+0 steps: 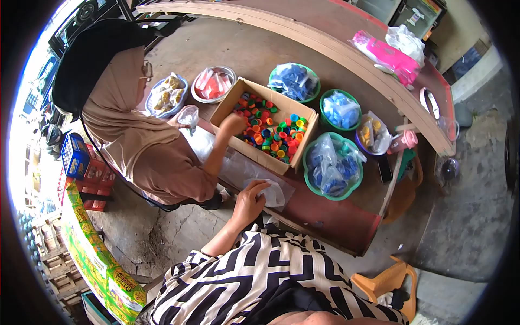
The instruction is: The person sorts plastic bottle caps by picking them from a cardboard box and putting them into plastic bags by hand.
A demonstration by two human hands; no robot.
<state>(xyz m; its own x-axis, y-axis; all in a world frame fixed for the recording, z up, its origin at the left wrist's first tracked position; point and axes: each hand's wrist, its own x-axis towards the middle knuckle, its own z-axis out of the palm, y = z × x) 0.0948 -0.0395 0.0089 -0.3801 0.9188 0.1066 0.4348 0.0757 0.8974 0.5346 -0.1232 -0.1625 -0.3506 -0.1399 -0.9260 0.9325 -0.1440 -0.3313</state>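
My left hand [249, 205] is at the near edge of the low table, its fingers closed on a clear plastic bag [275, 196]. The bag hangs over a clear plastic sheet on the tabletop. I cannot make out anything inside it. Beyond the hand stands an open cardboard box [261, 156] with many coloured bottle caps [277, 142] in red, green, blue, yellow and orange. To the right of the box, a mint-green basin [310, 172] holds bags of blue caps [331, 170]. My right hand does not show.
On the left, a co-worker [162, 162] reaches one hand [233, 124] into the box and holds a small bag [189, 117] in the other. Several basins of bagged caps line the back. A wooden beam [303, 38] runs behind. An orange plastic chair [385, 280] is at lower right.
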